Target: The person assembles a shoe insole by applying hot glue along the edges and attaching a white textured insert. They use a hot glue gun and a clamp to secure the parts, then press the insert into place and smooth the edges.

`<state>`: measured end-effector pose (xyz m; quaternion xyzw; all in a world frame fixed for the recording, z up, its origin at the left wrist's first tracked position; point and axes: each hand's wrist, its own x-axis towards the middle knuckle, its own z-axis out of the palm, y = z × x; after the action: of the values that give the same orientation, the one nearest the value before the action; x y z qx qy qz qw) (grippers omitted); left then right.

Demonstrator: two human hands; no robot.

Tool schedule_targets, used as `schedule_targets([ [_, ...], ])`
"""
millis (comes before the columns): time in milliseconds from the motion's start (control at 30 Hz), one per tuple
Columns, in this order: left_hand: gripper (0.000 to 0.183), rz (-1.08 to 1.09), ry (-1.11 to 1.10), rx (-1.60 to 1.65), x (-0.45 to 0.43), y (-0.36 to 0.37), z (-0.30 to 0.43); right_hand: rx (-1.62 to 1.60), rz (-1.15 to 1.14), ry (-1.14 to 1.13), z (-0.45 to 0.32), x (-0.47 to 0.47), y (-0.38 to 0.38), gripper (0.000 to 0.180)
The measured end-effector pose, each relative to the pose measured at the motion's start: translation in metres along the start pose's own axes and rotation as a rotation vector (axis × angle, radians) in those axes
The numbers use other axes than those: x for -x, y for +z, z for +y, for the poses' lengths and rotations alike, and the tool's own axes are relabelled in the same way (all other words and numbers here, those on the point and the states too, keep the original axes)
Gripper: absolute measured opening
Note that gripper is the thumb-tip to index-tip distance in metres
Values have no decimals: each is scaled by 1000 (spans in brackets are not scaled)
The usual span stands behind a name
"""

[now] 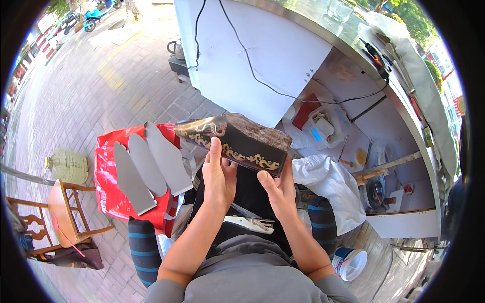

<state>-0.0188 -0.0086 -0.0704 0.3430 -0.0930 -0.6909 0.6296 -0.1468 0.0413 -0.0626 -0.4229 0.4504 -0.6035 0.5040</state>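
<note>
Between my hands is a dark pointed object with gold scroll ornament and a brown fur-like lining [242, 142], which looks like a boot or shoe upper, its tip towards the left. My left hand [219, 174] grips its lower edge, thumb up on the patterned side. At the wider right end, my right hand [278, 185] holds the lower corner, thumb in front and fingers hidden behind. Several grey sole-shaped pieces [166, 163] lie on a red plastic bag [104, 170] left of my hands. White-handled scissors or a similar tool [250, 224] rest on my lap.
A white-panelled stall counter [257, 57] stands ahead and to the right, a cable hanging over it. Its open shelf holds a clear plastic box [327, 127]. A white plastic sack [329, 189] and a bucket [350, 264] are at the right. At the left stand a wooden chair [62, 212] and a large bottle [70, 166].
</note>
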Motion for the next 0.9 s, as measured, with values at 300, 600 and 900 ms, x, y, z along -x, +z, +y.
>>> schedule_targets([
  [300,66,-142,-360,128,48,-13,-27,-55,99,-25,-16,-23,1,80],
  [600,54,-151,292,-976,61,-41,44,516,-287,122,-39,-34,-29,82],
  [900,41,-202,-13,-618,50,-54,25,363,-402,214,1,-17,-26,71],
])
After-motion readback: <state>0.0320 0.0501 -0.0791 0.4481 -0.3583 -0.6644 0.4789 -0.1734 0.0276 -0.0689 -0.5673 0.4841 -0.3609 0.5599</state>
